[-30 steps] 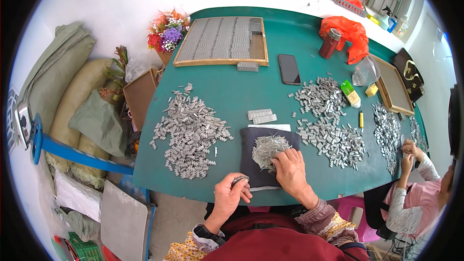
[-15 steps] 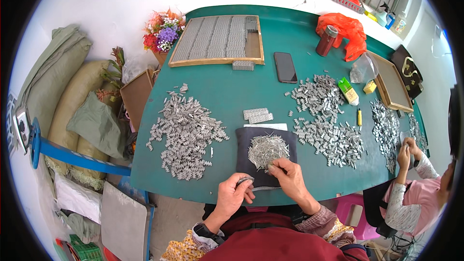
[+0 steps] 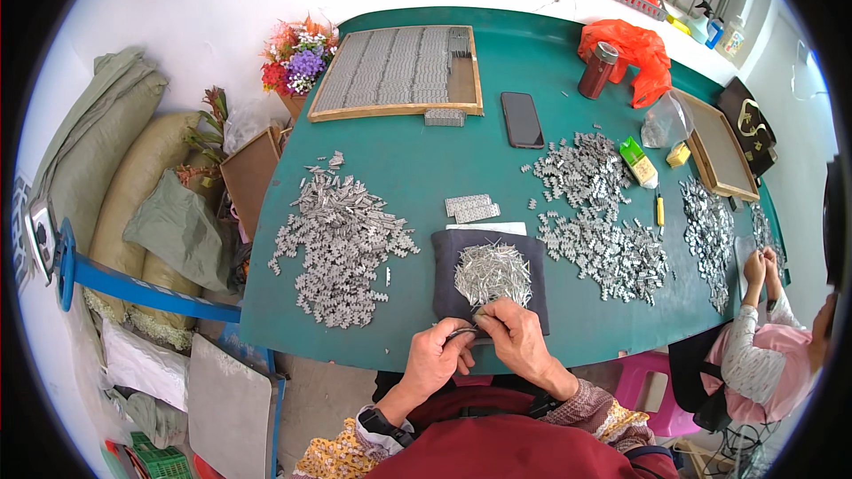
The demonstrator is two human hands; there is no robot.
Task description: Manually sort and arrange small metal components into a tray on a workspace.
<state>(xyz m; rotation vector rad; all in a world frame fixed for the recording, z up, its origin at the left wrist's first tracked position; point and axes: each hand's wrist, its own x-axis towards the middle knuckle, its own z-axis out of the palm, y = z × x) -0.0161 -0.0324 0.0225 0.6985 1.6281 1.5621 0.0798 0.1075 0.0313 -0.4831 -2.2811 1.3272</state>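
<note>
My left hand (image 3: 432, 359) is closed on a small dark grey metal piece (image 3: 461, 332), over the near edge of a dark cloth pad (image 3: 445, 277). Against that piece, my right hand (image 3: 522, 343) has thumb and forefinger pinched together; whatever is between them is too small to make out. On the pad, just beyond my fingers, lies a heap of thin silvery pins (image 3: 493, 275). Two short grey metal strips (image 3: 473, 208) and a white slip (image 3: 497, 228) sit behind the pad.
Loose toothed grey metal pieces form a heap at left (image 3: 342, 253) and more heaps at right (image 3: 603, 257). Farther back are a wooden tray (image 3: 382, 113) of rowed pieces, a phone (image 3: 522, 120) and a dark red flask (image 3: 598, 71). At far right a person (image 3: 754, 364) works.
My right hand has come from the near edge of the pin heap toward me and left, and now meets the piece in my left hand. The person's hands at right have shifted slightly.
</note>
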